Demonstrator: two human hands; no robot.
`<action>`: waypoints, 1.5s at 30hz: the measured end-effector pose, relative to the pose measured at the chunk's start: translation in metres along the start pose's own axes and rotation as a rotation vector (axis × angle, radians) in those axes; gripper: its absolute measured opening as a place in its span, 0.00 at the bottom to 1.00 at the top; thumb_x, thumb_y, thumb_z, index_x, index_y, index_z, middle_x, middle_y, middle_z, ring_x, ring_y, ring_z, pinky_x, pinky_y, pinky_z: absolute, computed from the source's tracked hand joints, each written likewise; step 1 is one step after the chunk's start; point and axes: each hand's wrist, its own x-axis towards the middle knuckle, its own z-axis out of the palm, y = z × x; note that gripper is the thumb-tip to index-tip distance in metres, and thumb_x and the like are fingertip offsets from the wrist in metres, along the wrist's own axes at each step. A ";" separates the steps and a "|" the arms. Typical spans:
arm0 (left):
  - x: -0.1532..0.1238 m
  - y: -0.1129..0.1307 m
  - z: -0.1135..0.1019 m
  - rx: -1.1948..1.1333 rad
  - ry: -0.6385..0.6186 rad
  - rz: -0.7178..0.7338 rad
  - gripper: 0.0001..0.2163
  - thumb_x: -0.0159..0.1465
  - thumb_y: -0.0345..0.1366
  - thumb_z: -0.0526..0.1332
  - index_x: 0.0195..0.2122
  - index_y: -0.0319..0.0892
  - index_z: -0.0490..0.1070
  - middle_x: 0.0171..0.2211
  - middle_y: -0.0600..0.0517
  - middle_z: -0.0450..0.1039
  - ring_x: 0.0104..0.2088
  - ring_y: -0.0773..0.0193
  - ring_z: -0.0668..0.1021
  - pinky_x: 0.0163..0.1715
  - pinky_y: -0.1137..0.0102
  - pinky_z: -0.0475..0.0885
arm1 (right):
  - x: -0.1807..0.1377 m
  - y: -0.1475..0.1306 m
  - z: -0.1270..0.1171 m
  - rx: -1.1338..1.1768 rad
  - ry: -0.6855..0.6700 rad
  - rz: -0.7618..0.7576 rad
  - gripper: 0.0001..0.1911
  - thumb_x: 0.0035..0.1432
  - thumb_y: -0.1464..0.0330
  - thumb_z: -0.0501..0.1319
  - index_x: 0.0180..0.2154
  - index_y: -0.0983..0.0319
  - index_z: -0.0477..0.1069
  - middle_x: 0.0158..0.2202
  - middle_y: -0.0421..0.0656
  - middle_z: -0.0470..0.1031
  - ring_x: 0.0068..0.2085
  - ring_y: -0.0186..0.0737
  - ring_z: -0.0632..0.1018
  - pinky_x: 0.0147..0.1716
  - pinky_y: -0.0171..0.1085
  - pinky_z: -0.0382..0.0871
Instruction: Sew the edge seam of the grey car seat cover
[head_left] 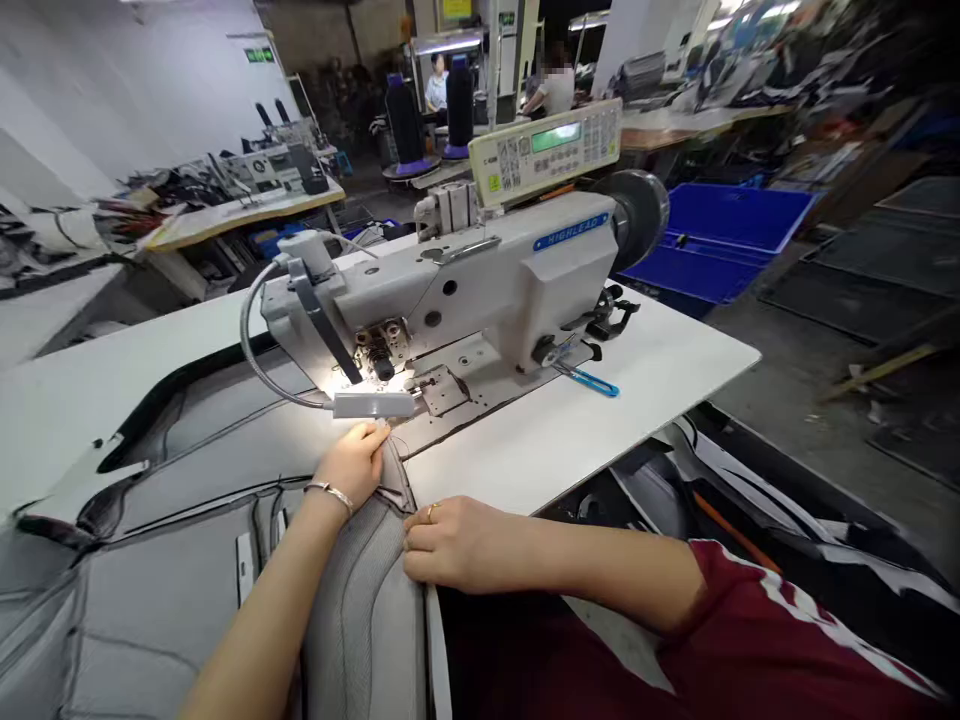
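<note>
A large grey padded cover with black piping [187,560] lies across the white sewing table [600,400] and runs under the needle of a white industrial sewing machine [480,290]. My left hand [356,462], with a bracelet on the wrist, rests flat on the fabric just in front of the lit presser foot [382,368]. My right hand [450,540], wearing a ring, presses on the fabric's right edge at the table's front edge, fingers curled over the seam.
A small lamp [373,404] on a flexible arm lights the needle area. Blue-handled snips [592,380] lie right of the machine base. A control panel [547,150] sits on top. Blue bins [720,240], other workbenches and people at the back.
</note>
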 end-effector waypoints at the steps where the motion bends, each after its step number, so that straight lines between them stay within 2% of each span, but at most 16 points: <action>1: 0.000 0.000 0.000 0.000 0.004 0.006 0.20 0.63 0.34 0.48 0.46 0.36 0.77 0.47 0.40 0.77 0.46 0.50 0.80 0.48 0.56 0.78 | 0.000 -0.001 0.000 -0.005 0.003 -0.004 0.11 0.68 0.77 0.52 0.32 0.62 0.65 0.32 0.40 0.71 0.33 0.35 0.70 0.33 0.35 0.62; 5: 0.001 0.000 -0.001 0.006 0.024 0.027 0.17 0.62 0.35 0.50 0.39 0.37 0.78 0.44 0.41 0.78 0.45 0.52 0.80 0.47 0.61 0.79 | 0.000 -0.003 -0.001 -0.024 0.005 -0.027 0.11 0.68 0.77 0.52 0.31 0.62 0.64 0.31 0.40 0.71 0.34 0.35 0.71 0.34 0.35 0.62; 9: 0.002 -0.003 0.000 0.020 0.043 0.040 0.18 0.63 0.37 0.50 0.39 0.39 0.80 0.46 0.43 0.78 0.44 0.55 0.80 0.43 0.64 0.79 | 0.003 0.002 0.001 -0.035 0.003 -0.046 0.09 0.66 0.75 0.55 0.31 0.62 0.64 0.31 0.38 0.70 0.34 0.35 0.71 0.31 0.35 0.61; 11: 0.005 -0.005 0.001 0.038 0.051 0.032 0.18 0.63 0.36 0.50 0.39 0.40 0.80 0.45 0.42 0.78 0.41 0.54 0.80 0.40 0.63 0.79 | 0.005 0.006 0.003 -0.045 0.011 -0.054 0.09 0.65 0.75 0.55 0.31 0.62 0.65 0.30 0.38 0.70 0.33 0.35 0.71 0.31 0.36 0.61; 15: 0.012 -0.011 0.005 0.081 0.054 0.022 0.17 0.63 0.37 0.51 0.36 0.40 0.81 0.33 0.43 0.78 0.35 0.49 0.79 0.38 0.55 0.76 | 0.013 0.014 0.004 -0.067 -0.002 -0.092 0.08 0.64 0.74 0.57 0.30 0.61 0.65 0.29 0.38 0.70 0.30 0.36 0.71 0.27 0.36 0.61; 17: 0.014 -0.013 0.005 0.085 0.059 0.018 0.17 0.63 0.37 0.52 0.37 0.40 0.81 0.31 0.44 0.79 0.35 0.49 0.79 0.38 0.55 0.76 | 0.018 0.018 0.002 -0.085 -0.043 -0.110 0.08 0.62 0.74 0.59 0.30 0.61 0.65 0.28 0.38 0.71 0.27 0.36 0.70 0.24 0.36 0.59; 20: 0.007 -0.012 -0.002 0.063 0.075 0.018 0.16 0.65 0.37 0.52 0.37 0.42 0.81 0.34 0.46 0.80 0.35 0.54 0.81 0.36 0.60 0.77 | 0.027 0.024 -0.002 -0.104 -0.114 -0.126 0.08 0.60 0.74 0.60 0.29 0.61 0.65 0.28 0.38 0.71 0.24 0.36 0.70 0.21 0.37 0.56; 22: -0.004 -0.009 -0.011 0.035 0.088 0.087 0.17 0.68 0.39 0.51 0.36 0.43 0.81 0.37 0.47 0.81 0.36 0.57 0.81 0.36 0.63 0.77 | 0.030 0.028 -0.002 -0.111 -0.124 -0.131 0.07 0.60 0.74 0.60 0.29 0.61 0.66 0.28 0.38 0.72 0.25 0.37 0.71 0.22 0.37 0.57; 25: -0.025 -0.004 -0.026 0.034 0.122 0.273 0.18 0.71 0.48 0.53 0.45 0.45 0.79 0.49 0.48 0.78 0.43 0.55 0.80 0.42 0.60 0.76 | 0.031 0.035 0.003 -0.129 -0.074 -0.135 0.07 0.60 0.75 0.59 0.29 0.61 0.67 0.28 0.38 0.72 0.28 0.38 0.74 0.22 0.37 0.57; 27: -0.033 -0.004 -0.029 0.043 0.164 0.329 0.18 0.71 0.51 0.54 0.49 0.47 0.76 0.52 0.49 0.76 0.46 0.54 0.79 0.46 0.57 0.73 | 0.031 0.039 0.009 -0.138 -0.008 -0.140 0.08 0.60 0.76 0.57 0.29 0.61 0.66 0.27 0.38 0.71 0.28 0.38 0.74 0.22 0.37 0.57; 33: -0.025 -0.017 -0.016 -0.036 0.189 0.237 0.17 0.72 0.52 0.54 0.42 0.47 0.76 0.44 0.53 0.79 0.42 0.58 0.80 0.44 0.59 0.68 | 0.029 0.050 0.026 -0.166 0.159 -0.113 0.09 0.60 0.76 0.55 0.27 0.61 0.63 0.25 0.38 0.67 0.26 0.38 0.71 0.23 0.36 0.58; 39: -0.012 -0.028 -0.008 -0.073 0.157 0.113 0.23 0.70 0.58 0.53 0.35 0.47 0.77 0.35 0.54 0.80 0.35 0.56 0.80 0.38 0.60 0.67 | 0.023 0.049 0.019 -0.171 0.328 -0.013 0.10 0.59 0.78 0.56 0.26 0.62 0.64 0.27 0.40 0.66 0.26 0.35 0.64 0.29 0.34 0.63; 43: -0.004 -0.034 -0.008 -0.112 0.078 0.009 0.22 0.67 0.58 0.57 0.32 0.46 0.78 0.34 0.51 0.80 0.36 0.53 0.79 0.40 0.59 0.70 | 0.013 0.044 0.013 -0.029 0.238 -0.060 0.09 0.58 0.77 0.56 0.27 0.62 0.64 0.25 0.38 0.65 0.25 0.35 0.61 0.28 0.34 0.61; 45: 0.000 -0.037 -0.008 -0.071 0.058 -0.023 0.22 0.66 0.58 0.57 0.29 0.46 0.77 0.29 0.50 0.78 0.33 0.53 0.78 0.38 0.60 0.70 | 0.010 0.042 0.012 0.037 0.164 -0.118 0.10 0.59 0.76 0.57 0.26 0.62 0.62 0.25 0.37 0.66 0.26 0.34 0.63 0.27 0.34 0.61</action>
